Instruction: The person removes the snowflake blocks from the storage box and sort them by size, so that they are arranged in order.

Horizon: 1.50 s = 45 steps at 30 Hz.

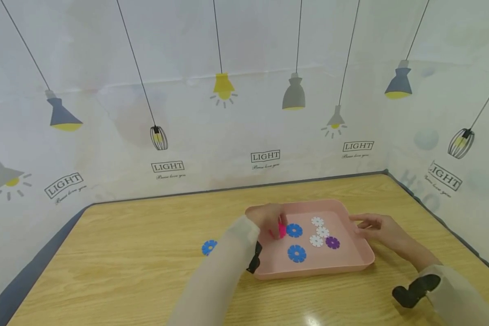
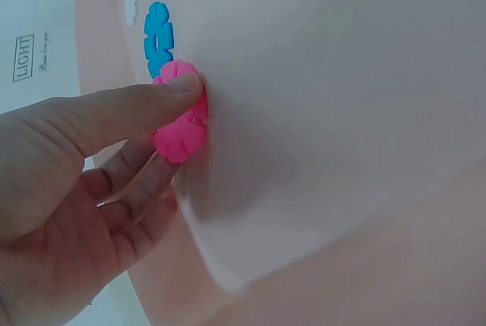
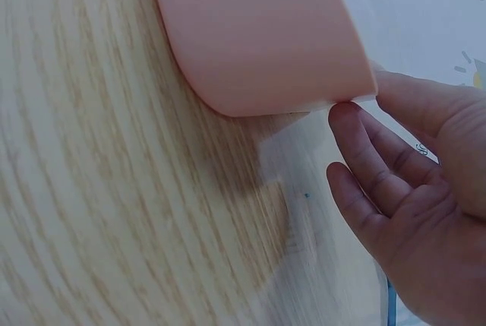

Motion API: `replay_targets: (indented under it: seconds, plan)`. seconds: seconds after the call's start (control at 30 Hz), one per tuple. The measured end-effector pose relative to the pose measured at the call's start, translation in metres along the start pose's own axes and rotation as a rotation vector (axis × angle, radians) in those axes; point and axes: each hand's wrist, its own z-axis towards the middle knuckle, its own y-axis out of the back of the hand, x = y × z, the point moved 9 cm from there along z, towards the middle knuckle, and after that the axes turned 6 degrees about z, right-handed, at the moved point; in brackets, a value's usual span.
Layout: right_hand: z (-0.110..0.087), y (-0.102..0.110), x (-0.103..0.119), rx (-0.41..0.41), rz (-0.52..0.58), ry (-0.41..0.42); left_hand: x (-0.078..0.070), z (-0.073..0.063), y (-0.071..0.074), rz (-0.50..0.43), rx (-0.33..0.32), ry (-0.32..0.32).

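In the head view, my left hand (image 1: 270, 216) reaches over the left side of a pink tray (image 1: 309, 272). Its thumb and fingers pinch a bright pink, notched flower-shaped plastic piece (image 2: 179, 140), held close over the tray floor. Just beyond that piece lies a blue flower piece (image 1: 294, 230), and a second blue flower piece (image 1: 297, 254) is nearer the front wall. My right hand (image 1: 383, 228) grips the tray's right rim between thumb and index finger (image 3: 348, 125); the other fingers are spread below the rim.
Several white flower pieces (image 1: 322, 232) and a purple one (image 1: 333, 242) sit in the tray's right half. On the wooden table (image 1: 126, 253), left of the tray, another blue flower piece (image 1: 208, 247) is partly covered by my left sleeve. A lamp-printed wall covering (image 1: 212, 136) borders the table.
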Motion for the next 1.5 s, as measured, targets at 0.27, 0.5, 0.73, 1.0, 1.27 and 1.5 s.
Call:
replay_targets:
  seconds: [0.27,0.5,0.73,1.0,1.27,1.5]
  plan:
    - [0.001,-0.001,-0.001,-0.002,0.004,-0.002,-0.005,-0.003,0.006,0.035,-0.033,-0.064]
    - [0.0,0.0,0.001,-0.01,-0.009,0.001,-0.007,-0.003,0.017,0.058,-0.061,-0.157]
    - [-0.002,-0.001,-0.001,-0.009,-0.004,-0.014,-0.007,-0.015,0.031,0.054,-0.107,-0.242]
    - [-0.001,-0.001,0.0,-0.007,-0.016,-0.011,-0.001,-0.046,0.05,0.033,-0.164,-0.298]
    - [-0.001,-0.001,0.003,-0.008,-0.032,-0.001,0.02,-0.084,0.054,-0.043,-0.228,-0.351]
    - [-0.002,-0.001,0.001,-0.008,-0.013,-0.021,0.069,-0.11,0.047,-0.154,-0.236,-0.33]
